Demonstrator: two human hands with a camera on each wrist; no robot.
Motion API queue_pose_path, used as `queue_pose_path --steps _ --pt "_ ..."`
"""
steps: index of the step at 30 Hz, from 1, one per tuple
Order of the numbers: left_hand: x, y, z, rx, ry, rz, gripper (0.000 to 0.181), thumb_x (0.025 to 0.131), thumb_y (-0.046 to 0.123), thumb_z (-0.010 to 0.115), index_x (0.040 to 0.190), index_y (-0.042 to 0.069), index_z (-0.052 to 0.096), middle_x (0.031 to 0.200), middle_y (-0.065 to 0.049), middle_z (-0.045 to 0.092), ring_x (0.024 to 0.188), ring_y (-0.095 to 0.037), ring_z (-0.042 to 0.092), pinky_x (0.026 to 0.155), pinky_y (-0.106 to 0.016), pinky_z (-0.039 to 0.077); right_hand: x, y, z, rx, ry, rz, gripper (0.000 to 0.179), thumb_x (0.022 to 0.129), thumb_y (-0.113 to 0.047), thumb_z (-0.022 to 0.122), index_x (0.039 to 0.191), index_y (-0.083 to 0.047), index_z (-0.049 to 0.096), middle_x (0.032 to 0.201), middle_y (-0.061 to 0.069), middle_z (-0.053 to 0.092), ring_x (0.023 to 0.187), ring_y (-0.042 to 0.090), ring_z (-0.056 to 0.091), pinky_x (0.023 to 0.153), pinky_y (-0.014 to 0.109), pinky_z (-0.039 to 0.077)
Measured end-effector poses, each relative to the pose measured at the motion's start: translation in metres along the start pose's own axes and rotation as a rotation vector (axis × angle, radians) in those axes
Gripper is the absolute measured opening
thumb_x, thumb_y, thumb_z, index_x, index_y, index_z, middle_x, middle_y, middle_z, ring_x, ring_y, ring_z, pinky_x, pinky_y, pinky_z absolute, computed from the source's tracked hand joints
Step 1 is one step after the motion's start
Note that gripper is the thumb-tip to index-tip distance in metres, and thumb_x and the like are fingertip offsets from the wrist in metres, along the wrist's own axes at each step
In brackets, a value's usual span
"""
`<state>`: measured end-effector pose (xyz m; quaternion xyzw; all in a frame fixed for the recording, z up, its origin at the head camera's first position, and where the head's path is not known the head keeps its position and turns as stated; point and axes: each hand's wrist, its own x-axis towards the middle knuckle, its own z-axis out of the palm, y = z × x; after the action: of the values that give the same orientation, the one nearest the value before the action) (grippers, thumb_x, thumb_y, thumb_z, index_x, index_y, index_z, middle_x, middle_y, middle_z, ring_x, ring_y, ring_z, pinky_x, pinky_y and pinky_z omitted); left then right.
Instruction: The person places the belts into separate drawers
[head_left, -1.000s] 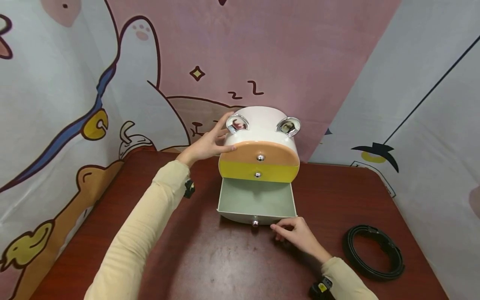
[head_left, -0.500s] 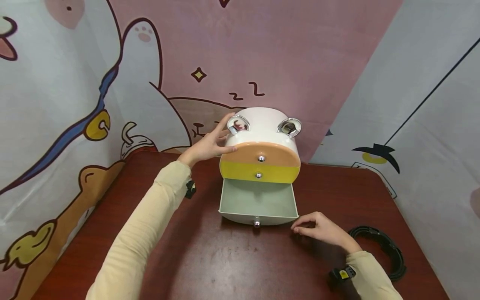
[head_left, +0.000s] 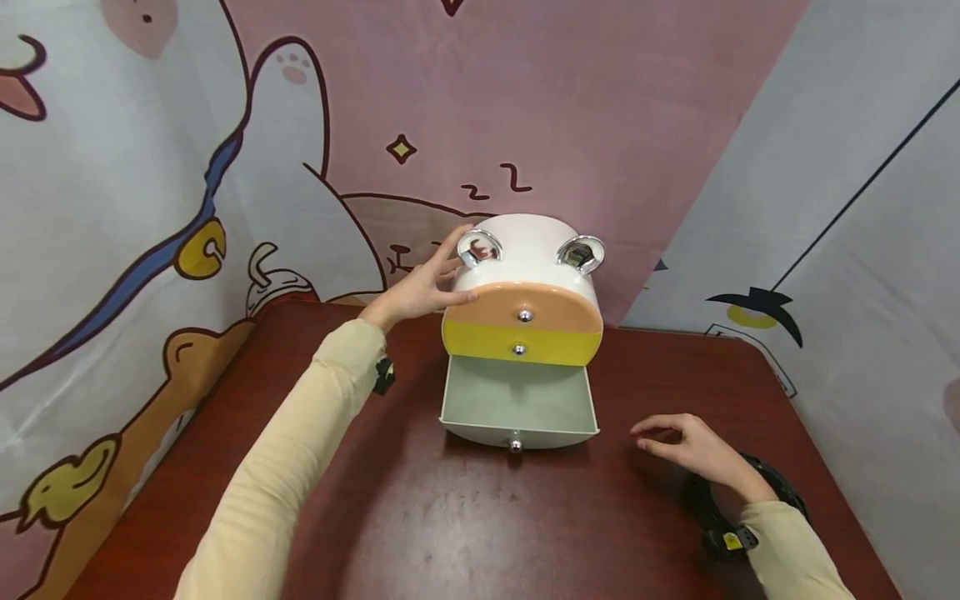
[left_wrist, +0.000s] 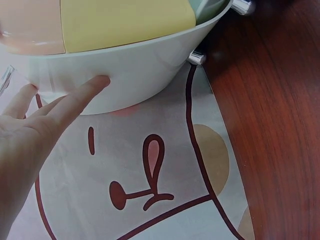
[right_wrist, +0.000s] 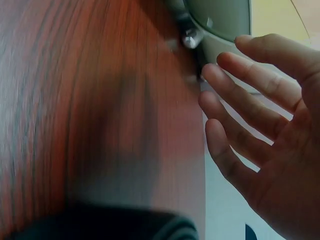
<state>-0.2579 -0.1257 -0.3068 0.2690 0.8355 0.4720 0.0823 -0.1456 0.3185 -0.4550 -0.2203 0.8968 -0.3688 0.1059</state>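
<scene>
A small white drawer cabinet with two silver ear-like trims stands at the back of the table. Its orange drawer and yellow drawer are closed, while the pale green bottom drawer is pulled out, with nothing seen inside. My left hand rests against the cabinet's left side, its fingers extended along the white wall in the left wrist view. My right hand hovers right of the pulled-out drawer, fingers loosely bent and holding nothing. Below it lies a coiled black belt, partly hidden by the arm.
The dark red wooden table carries the cabinet and the coil. Right behind the table hangs a cartoon-printed cloth, close to the cabinet's back. A silver knob juts from the front of the green drawer.
My right hand has moved away from the green drawer's front right corner, rightward to above the black coil. The left hand stays on the cabinet, and the drawer has not moved.
</scene>
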Motion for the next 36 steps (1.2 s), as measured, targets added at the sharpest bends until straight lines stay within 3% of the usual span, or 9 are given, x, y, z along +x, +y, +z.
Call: queue_pose_path --steps 5,13,17,24,30,36 --pt "0.009 -0.02 0.0 0.012 0.015 0.008 0.1 0.088 0.026 0.074 0.151 0.048 -0.001 0.153 -0.017 0.028 0.136 -0.04 0.032 0.094 -0.056 0.044 -0.008 0.011 -0.01 -0.042 0.032 0.02 0.024 0.093 -0.022 0.067 0.111 -0.006 0.07 0.107 0.003 0.068 0.09 0.008 0.061 0.072 0.029 0.052" --pt "0.01 -0.023 -0.001 0.012 0.019 0.007 0.1 0.087 0.027 0.074 0.152 0.048 0.001 0.153 -0.016 0.03 0.136 -0.04 0.033 0.091 -0.054 0.047 -0.025 0.03 -0.028 -0.067 0.052 0.051 0.025 0.093 -0.02 0.067 0.112 -0.004 0.069 0.11 0.009 0.067 0.094 0.005 0.061 0.07 0.027 0.053" --pt "0.009 -0.019 0.0 -0.002 0.013 0.006 0.1 0.088 0.023 0.073 0.154 0.041 0.0 0.153 -0.019 0.029 0.136 -0.043 0.031 0.091 -0.055 0.046 -0.035 0.042 -0.039 -0.046 0.068 0.032 0.024 0.093 -0.014 0.066 0.113 -0.002 0.067 0.111 0.013 0.066 0.095 0.005 0.062 0.07 0.025 0.053" --pt "-0.004 0.007 -0.002 0.0 -0.004 -0.007 0.098 0.09 0.016 0.071 0.156 0.031 0.001 0.152 -0.023 0.028 0.135 -0.046 0.03 0.095 -0.054 0.043 -0.053 0.062 -0.053 -0.016 0.064 0.002 0.026 0.093 -0.009 0.065 0.116 0.002 0.065 0.112 0.012 0.066 0.1 0.003 0.06 0.071 0.023 0.052" --pt "-0.006 0.011 -0.003 -0.001 -0.004 0.0 0.097 0.09 0.015 0.071 0.156 0.028 0.001 0.152 -0.024 0.027 0.135 -0.047 0.029 0.096 -0.055 0.042 -0.065 0.074 -0.06 -0.008 0.021 -0.005 0.032 0.094 -0.009 0.064 0.123 0.002 0.062 0.12 0.003 0.064 0.106 -0.004 0.055 0.073 0.022 0.051" --pt "-0.005 0.01 -0.002 -0.016 -0.014 -0.002 0.098 0.09 0.017 0.071 0.156 0.033 0.0 0.154 -0.023 0.024 0.137 -0.045 0.027 0.096 -0.055 0.043 -0.074 0.083 -0.063 0.038 0.002 -0.044 0.039 0.093 -0.004 0.063 0.13 0.005 0.055 0.128 -0.007 0.059 0.112 -0.01 0.049 0.076 0.02 0.049"
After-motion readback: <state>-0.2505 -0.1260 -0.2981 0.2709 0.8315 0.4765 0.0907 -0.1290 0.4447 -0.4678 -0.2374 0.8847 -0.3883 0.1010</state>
